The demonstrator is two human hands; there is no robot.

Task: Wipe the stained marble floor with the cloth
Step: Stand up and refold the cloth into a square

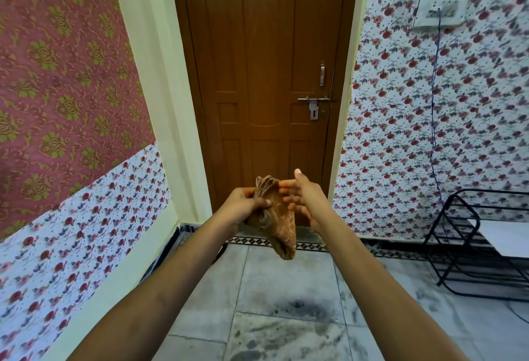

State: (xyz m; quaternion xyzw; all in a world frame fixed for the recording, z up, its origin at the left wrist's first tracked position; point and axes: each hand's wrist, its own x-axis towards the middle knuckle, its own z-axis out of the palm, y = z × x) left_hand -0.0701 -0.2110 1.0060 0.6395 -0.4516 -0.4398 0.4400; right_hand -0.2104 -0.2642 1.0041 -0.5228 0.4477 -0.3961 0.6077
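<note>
The left hand (246,203) is clamping the bunched brown cloth (274,220) at chest height out in front, likely gathering it into a pad for scrubbing, while the right hand (300,197) is hovering flat and unclenched just beside its upper folds, fingers spread, gripping nothing. The dark stain (297,305) on the marble floor (400,317) is lying well below both hands, between the forearms, cloth not yet touching it.

Both bare arms reach forward at chest height. The left hand (243,203) has its grip closed, fingers curled around a bunched brown patterned cloth (274,217). The right hand (303,200) is spread, fingertips (284,183) touching the cloth.
</note>
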